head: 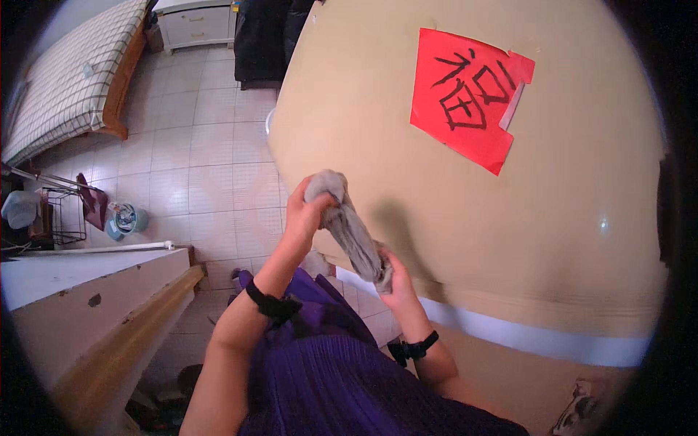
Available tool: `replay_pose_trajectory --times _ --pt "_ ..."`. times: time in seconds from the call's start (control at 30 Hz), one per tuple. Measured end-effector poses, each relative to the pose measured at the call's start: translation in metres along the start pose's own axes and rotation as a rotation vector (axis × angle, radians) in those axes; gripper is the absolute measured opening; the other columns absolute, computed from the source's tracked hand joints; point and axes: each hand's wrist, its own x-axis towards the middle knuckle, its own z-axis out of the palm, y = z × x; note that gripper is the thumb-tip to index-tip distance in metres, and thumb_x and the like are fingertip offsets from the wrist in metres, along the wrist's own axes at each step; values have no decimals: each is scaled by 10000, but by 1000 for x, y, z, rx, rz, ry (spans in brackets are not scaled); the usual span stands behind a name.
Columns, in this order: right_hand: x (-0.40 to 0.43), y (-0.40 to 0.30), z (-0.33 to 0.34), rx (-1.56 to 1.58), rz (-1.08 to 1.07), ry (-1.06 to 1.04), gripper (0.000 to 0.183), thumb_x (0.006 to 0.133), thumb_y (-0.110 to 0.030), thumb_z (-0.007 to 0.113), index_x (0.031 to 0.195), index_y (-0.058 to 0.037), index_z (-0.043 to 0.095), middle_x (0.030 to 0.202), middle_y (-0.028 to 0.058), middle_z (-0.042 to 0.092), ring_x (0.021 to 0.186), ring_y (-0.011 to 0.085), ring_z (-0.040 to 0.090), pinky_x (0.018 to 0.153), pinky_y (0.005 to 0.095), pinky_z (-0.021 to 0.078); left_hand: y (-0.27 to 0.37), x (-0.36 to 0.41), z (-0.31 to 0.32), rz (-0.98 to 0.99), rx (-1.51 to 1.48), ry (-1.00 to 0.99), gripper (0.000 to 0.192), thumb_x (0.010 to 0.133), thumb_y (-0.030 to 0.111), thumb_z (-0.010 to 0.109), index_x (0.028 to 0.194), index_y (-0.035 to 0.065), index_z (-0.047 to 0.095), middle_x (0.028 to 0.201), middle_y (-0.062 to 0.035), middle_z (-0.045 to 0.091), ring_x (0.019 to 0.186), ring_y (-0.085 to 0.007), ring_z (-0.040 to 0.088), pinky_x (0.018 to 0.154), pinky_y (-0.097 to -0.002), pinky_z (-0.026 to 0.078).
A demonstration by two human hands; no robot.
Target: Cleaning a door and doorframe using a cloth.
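A grey cloth, bunched and creased lengthwise, is stretched at a slant between my two hands. My left hand grips its rounded upper end, with the thumb lying across the fabric. Around the lower end, my right hand has its fingers closed, partly hidden behind the cloth. Both wrists wear black straps. Beyond the cloth spreads a broad beige surface, on which a shadow falls. Stuck to it is a red paper with a black brush-drawn character and a torn right edge.
Pale tiled floor lies to the left. A bed with a checked cover and a white drawer cabinet stand farther off. At left are a bin, a dark red dustpan and a chipped white ledge.
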Motion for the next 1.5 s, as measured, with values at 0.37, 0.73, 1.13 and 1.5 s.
replay_pose_trajectory --times 0.37,0.73,1.13,1.5 --pt "6 -6 -119 -1066 -56 102 376 902 -231 661 1178 12 580 979 96 684 843 167 646 820 326 514 -7 21 104 155 -213 -93 526 879 282 689 1316 30 537 1319 -122 555 1112 -225 593 924 -374 481" --pt "-9 -10 -158 -1496 308 -135 562 896 -443 656 1235 -1 585 1047 91 673 946 178 626 847 330 488 -138 116 143 49 -23 437 483 948 315 564 1265 -44 500 1299 -223 512 1226 -351 472 1008 -420 406" --pt "56 3 -268 -1647 371 -179 864 795 -672 640 1305 18 536 1252 239 597 1164 357 578 990 427 437 -6 178 172 529 -45 374 426 962 208 526 1341 19 492 1369 -188 479 1305 -343 392 1118 -418 267" --pt "71 -37 -91 -1392 408 -57 610 871 -474 666 1232 8 567 1106 134 647 991 222 614 881 364 481 60 159 179 811 41 129 641 780 157 716 1368 48 485 1471 -234 361 1423 -418 233 1151 -498 185"
